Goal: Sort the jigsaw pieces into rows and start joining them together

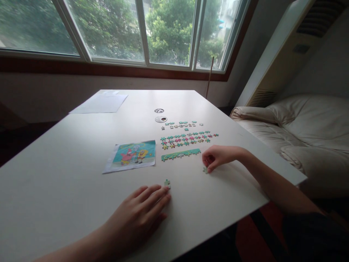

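Note:
My left hand (139,213) lies flat on the white table (68,189), fingers stretched out, fingertips touching a small green puzzle piece (167,183). My right hand (216,157) is curled, pinching another small puzzle piece (205,170) against the table. Just beyond it lies a joined strip of green puzzle pieces (180,154). Behind that, several loose coloured pieces (188,139) are laid in rows. A printed cartoon reference picture (132,155) lies to the left of the strip.
A white sheet of paper (99,103) lies at the table's far left. Two small round objects (160,118) sit near the middle back. A cream cushioned sofa (308,127) stands to the right of the table, and windows run along the back.

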`<state>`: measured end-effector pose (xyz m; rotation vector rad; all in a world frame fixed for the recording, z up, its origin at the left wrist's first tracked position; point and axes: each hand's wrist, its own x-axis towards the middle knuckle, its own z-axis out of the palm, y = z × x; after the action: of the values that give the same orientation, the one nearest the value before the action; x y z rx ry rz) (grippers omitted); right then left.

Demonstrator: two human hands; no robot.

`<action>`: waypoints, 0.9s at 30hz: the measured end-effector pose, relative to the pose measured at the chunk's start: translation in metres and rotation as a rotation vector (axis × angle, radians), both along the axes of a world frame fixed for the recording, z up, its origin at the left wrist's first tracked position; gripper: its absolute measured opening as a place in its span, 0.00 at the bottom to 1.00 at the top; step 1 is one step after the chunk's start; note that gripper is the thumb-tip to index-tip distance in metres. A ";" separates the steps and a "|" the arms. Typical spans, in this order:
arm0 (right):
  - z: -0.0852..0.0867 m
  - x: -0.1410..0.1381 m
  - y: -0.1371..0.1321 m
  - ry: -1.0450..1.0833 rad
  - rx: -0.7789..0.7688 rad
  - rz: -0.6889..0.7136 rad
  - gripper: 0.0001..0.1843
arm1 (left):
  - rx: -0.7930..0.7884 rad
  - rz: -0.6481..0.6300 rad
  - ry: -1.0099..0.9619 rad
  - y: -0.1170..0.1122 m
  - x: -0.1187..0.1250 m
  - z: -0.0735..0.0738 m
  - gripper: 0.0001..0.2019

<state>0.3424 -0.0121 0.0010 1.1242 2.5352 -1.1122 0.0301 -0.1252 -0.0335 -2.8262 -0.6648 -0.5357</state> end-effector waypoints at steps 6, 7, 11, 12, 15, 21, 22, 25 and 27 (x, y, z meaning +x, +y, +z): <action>-0.001 0.000 0.000 0.001 -0.009 -0.015 0.19 | -0.014 0.012 -0.006 0.001 0.000 -0.001 0.13; -0.001 0.000 0.000 0.003 -0.002 -0.013 0.19 | -0.016 0.015 -0.005 0.001 0.000 -0.001 0.13; -0.001 -0.001 0.000 0.016 0.020 -0.004 0.18 | 0.000 0.017 -0.008 0.001 0.000 -0.001 0.13; -0.001 -0.001 0.000 0.021 0.023 -0.003 0.18 | 0.003 0.016 -0.009 0.001 0.000 -0.001 0.13; -0.001 -0.001 -0.001 0.038 0.029 -0.007 0.17 | -0.002 0.018 0.003 0.002 0.000 -0.001 0.13; -0.001 -0.002 -0.001 0.051 0.016 -0.021 0.16 | -0.034 0.021 0.014 0.001 -0.001 -0.003 0.13; 0.000 -0.003 -0.001 0.048 0.015 -0.022 0.16 | -0.038 0.021 0.017 0.001 -0.001 -0.003 0.13; 0.001 -0.003 -0.001 0.042 0.011 -0.022 0.16 | -0.041 0.018 0.020 0.001 -0.002 -0.003 0.13; 0.001 -0.003 -0.001 0.042 0.007 -0.022 0.16 | -0.031 0.014 0.015 0.001 -0.002 -0.002 0.13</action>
<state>0.3393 -0.0130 0.0017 1.1455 2.5666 -1.1444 0.0281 -0.1239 -0.0357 -2.8495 -0.6950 -0.5059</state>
